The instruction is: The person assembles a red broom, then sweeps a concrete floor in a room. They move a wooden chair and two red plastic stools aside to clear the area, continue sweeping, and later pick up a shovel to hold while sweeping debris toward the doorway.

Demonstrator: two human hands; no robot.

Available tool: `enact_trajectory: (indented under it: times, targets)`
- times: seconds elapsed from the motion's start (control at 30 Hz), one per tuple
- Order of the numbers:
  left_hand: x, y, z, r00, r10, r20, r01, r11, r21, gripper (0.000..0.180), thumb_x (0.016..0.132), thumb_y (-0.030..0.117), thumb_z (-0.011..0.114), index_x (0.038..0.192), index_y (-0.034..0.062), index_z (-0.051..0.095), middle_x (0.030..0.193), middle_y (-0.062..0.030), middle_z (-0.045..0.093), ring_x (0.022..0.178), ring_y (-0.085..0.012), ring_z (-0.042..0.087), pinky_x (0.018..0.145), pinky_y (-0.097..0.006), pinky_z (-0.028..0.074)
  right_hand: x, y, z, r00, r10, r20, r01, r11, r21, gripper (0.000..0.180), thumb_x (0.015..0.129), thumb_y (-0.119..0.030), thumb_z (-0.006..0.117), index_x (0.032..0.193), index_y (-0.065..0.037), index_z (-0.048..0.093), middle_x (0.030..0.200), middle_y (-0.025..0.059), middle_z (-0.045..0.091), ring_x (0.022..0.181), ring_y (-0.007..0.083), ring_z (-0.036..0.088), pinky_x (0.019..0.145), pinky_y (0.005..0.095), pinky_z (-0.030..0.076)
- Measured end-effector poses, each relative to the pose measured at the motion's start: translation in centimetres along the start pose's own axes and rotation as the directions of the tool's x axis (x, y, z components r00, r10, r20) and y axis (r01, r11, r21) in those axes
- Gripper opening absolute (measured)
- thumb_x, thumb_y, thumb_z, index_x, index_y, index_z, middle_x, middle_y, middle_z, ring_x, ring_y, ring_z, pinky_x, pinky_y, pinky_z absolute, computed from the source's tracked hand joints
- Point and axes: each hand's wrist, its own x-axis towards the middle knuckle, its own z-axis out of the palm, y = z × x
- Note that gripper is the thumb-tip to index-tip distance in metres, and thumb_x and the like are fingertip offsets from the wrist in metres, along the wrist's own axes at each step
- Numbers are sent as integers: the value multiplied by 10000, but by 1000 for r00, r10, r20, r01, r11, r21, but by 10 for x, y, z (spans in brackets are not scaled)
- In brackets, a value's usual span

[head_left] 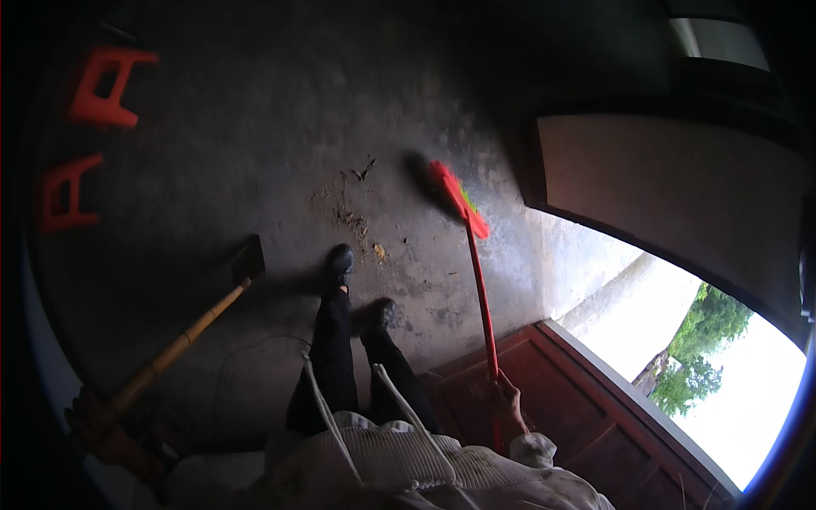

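Observation:
My right hand (507, 404) is closed around the red handle of a broom (478, 289). The broom's red head, with some green bristles, is just right of a scatter of dirt and dry bits (350, 219) on the grey floor; I cannot tell whether it touches the floor. At the lower left, in deep shadow, my left hand (106, 438) is wrapped around a thick bamboo handle. That handle belongs to a tool with a dark, flat, squarish blade (249, 259), whose exact kind is unclear. The blade lies left of my feet, apart from the dirt.
Two red plastic stools (106, 89) are on the far left. My dark shoes (340, 262) stand close to the dirt. A brown panelled door (578, 391) is on the right, beside a bright opening with greenery outside. A pale panel (671, 170) hangs or stands beyond it.

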Motion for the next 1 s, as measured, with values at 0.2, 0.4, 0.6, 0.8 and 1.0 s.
enact_trajectory:
  times: [0.2,0.4,0.6,0.8,1.0]
  targets:
    - [0,19,-10,959,156,236,-264,795,546,233,911,204,474,1014,66,631,1028,-49,624,975,-235,585,849,-346,481,105,-21,9,985,-99,-143,96,995,-30,207,907,-192,429,1094,-131,492,516,-29,365,405,79,387,337,230,305]
    - [1,17,-17,979,190,80,-205,934,292,237,909,209,475,1040,76,621,1043,-62,617,994,-256,573,853,-363,473,194,17,-9,953,279,-118,-257,951,171,222,893,-394,446,931,-178,480,433,-33,318,306,128,327,287,279,264]
    - [-27,11,-15,968,251,-22,-247,962,115,245,908,213,476,1067,85,610,1058,-75,610,1013,-277,560,858,-381,464,68,99,-23,998,-33,-44,16,941,-339,285,910,-212,465,1158,-78,510,631,-62,458,535,43,383,443,211,317]
    - [-80,-23,-8,976,211,54,-214,975,60,292,886,218,482,1142,94,546,1124,-85,564,1044,-293,526,906,-402,423,-79,78,-35,993,-69,95,95,945,-312,451,887,-89,456,1325,-51,361,734,-83,445,608,16,360,515,177,332]
    - [-126,-16,-11,899,-304,315,305,-83,-949,301,821,119,492,1112,45,473,996,-127,537,995,-258,504,939,-438,358,-1,68,-18,847,-376,375,528,677,-513,571,853,-43,479,1363,-50,222,651,3,409,558,89,373,449,258,342]
